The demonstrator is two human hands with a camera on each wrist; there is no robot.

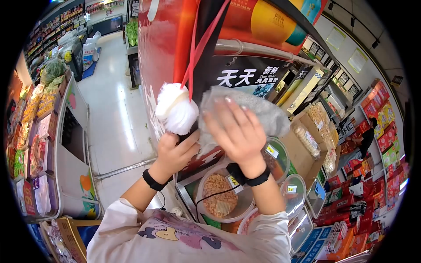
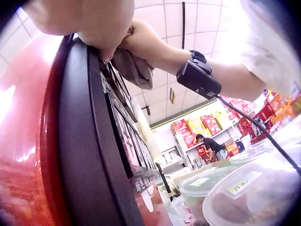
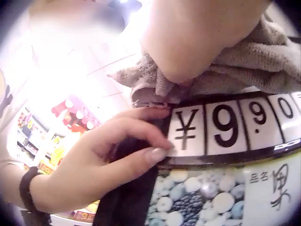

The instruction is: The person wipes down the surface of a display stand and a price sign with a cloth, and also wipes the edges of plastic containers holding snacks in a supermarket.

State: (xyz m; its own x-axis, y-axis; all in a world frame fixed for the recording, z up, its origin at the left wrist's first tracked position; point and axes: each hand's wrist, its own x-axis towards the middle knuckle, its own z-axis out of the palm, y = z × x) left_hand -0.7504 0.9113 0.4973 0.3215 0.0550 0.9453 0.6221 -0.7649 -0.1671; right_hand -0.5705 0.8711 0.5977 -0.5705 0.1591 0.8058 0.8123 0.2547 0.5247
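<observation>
A tall red display stand (image 1: 162,52) filled the head view of a supermarket aisle, with a black sign panel (image 1: 245,74) carrying white lettering fixed across its front. Below the panel stood round clear-lidded tubs (image 1: 217,197) of dried goods, each with a small yellow label.

A grey cloth (image 1: 258,109) lay spread against the panel's face, just right of a white roll of plastic bags (image 1: 175,109) that hung from a red ribbon on the stand. The person's right hand (image 1: 237,131) lay over the cloth with fingers straight and spread, its grip apart, pressing the fabric flat on the panel.

The left hand (image 1: 175,151), directly under the bag roll and close beside the right, had its grip clamped on the panel's left edge, thumb and fingers pinching the dark rim. From the right wrist camera that thumb rested on a price strip (image 3: 235,125) reading ¥9.90, with the bunched cloth touching the strip's upper edge. Both wrists wore black bands.
</observation>
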